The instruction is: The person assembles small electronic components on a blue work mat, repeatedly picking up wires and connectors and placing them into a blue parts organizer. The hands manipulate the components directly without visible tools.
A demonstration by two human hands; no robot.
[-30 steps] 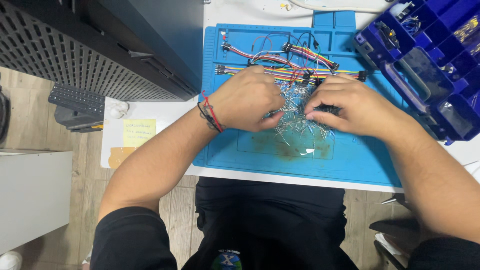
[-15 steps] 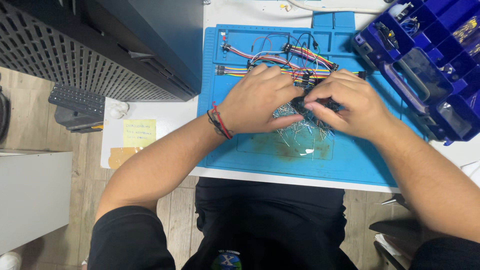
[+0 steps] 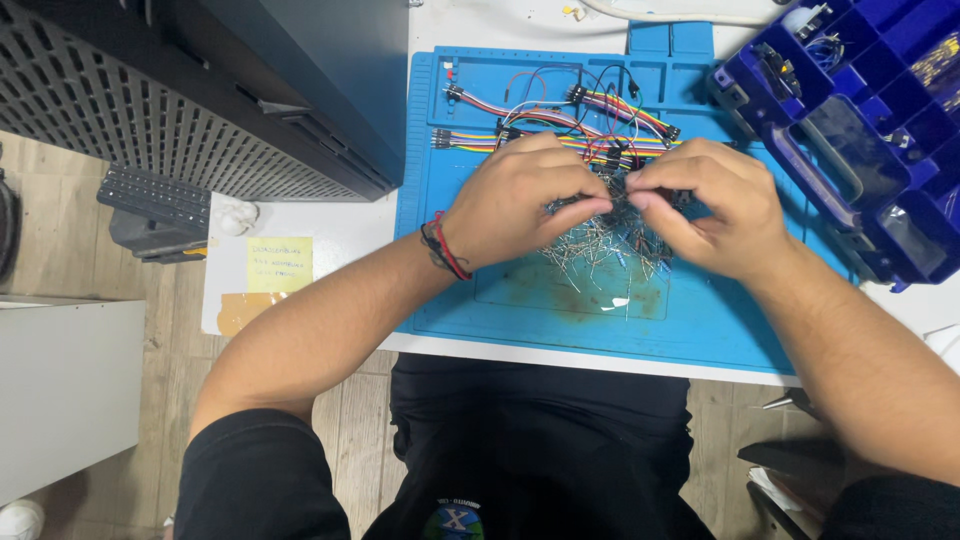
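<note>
A tangled pile of small wire-legged electronic parts (image 3: 600, 245) lies in the middle of a blue work mat (image 3: 560, 320). My left hand (image 3: 520, 200) and my right hand (image 3: 710, 205) meet fingertip to fingertip just above the pile, both pinching a small dark part (image 3: 618, 190) between them. The part is mostly hidden by my fingers. Behind my hands, bundles of coloured jumper wires (image 3: 560, 115) spread across the mat's far side. A red and black cord bracelet (image 3: 445, 247) circles my left wrist.
A blue compartment box (image 3: 860, 110) with small parts stands open at the right. A large black perforated case (image 3: 200, 100) fills the upper left. A yellow sticky note (image 3: 279, 264) lies on the white table (image 3: 340, 230) left of the mat.
Both hands have shifted slightly up and away from me over the pile, and their fingertips have drawn together on the small part.
</note>
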